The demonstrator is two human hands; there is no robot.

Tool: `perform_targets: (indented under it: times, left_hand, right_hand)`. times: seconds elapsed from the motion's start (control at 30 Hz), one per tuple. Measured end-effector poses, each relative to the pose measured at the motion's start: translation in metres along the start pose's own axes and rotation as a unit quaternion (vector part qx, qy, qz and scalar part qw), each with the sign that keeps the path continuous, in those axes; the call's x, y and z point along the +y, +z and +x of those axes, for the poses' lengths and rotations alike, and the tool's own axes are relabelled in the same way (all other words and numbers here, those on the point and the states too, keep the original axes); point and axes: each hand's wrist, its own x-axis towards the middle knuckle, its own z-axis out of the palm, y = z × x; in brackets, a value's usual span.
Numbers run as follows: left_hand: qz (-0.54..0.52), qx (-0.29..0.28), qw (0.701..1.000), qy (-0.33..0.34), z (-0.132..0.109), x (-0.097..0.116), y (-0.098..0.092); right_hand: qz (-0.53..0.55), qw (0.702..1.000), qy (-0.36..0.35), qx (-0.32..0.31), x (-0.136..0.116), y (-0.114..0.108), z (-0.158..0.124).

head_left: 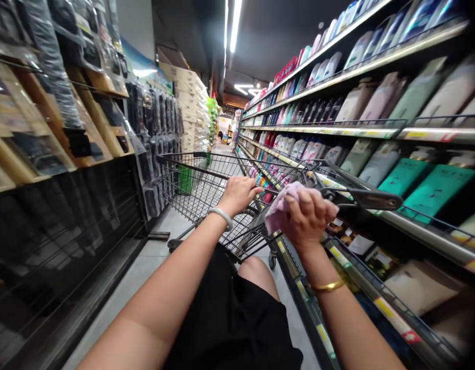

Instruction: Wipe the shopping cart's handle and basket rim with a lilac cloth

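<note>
My left hand (pixel 239 194) is closed around the rear bar of a black wire shopping cart (pixel 191 180) in a shop aisle; a pale bangle sits on that wrist. My right hand (pixel 306 216) is closed on a crumpled pink cloth (pixel 281 205), held against the cart's handle near its right end (pixel 360 198). A gold bangle is on the right wrist. The cart's basket looks empty. My knee and black shorts show below the cart.
Shelves of bottles and teal pump packs (pixel 414 174) run along the right, close to the cart. Hanging packets and dark goods (pixel 68 118) fill the left wall. Stacked boxes (pixel 191 108) stand further down. The grey floor aisle (pixel 160 246) leads ahead.
</note>
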Motion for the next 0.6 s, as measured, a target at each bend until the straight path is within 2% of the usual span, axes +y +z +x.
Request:
perform_targets:
  times: [0.1,0.17,0.3,0.4,0.5,0.6]
  left_hand:
    - [-0.001,0.003,1.000,0.002,-0.003,0.002,-0.001]
    - [0.000,0.011,1.000,0.003,-0.005,0.004,-0.002]
    - [0.004,0.020,1.000,-0.018,-0.009,0.007,-0.003]
    - [0.005,0.023,0.999,-0.026,-0.011,0.008,-0.004]
    - [0.008,0.040,0.999,-0.020,-0.012,0.008,-0.002]
    - [0.013,0.055,0.998,-0.022,-0.013,0.006,0.000]
  right_hand:
    - [0.007,0.998,-0.033,-0.043,-0.013,-0.002,-0.035]
    - [0.005,0.996,-0.050,-0.071,-0.009,-0.005,-0.045]
    - [0.016,0.992,-0.095,-0.083,0.020,-0.013,-0.027]
    - [0.050,0.996,-0.067,-0.030,0.037,-0.016,-0.006]
    - [0.072,0.997,-0.011,0.033,0.033,-0.015,-0.006]
    - [0.063,0.996,-0.062,-0.019,0.022,-0.012,-0.024]
